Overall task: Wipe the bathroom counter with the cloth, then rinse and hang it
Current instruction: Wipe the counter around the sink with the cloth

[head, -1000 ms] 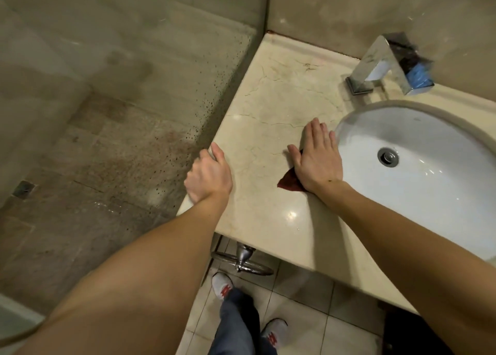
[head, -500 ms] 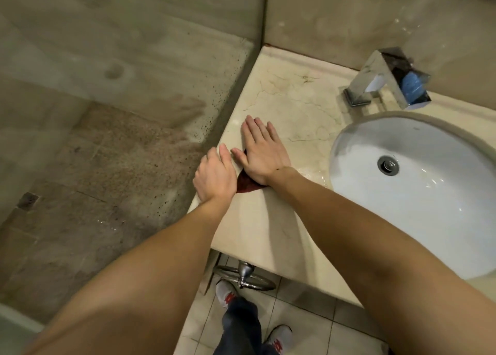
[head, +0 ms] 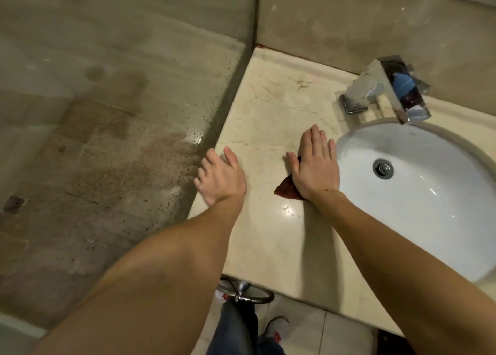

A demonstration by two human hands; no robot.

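Observation:
A dark red cloth lies on the cream marble counter, mostly hidden under my right hand. That hand presses flat on the cloth with fingers straight, just left of the white sink basin. Only a corner of the cloth shows at the heel of the palm. My left hand rests on the counter's left edge, fingers curled over the rim, holding nothing.
A chrome square faucet stands behind the basin. A spotted glass shower panel borders the counter on the left. A metal ring fitting hangs under the counter front, above my shoes on the tiled floor.
My right hand slid the cloth rightward, from beside my left hand back to the basin's rim. My left hand stayed on the counter edge.

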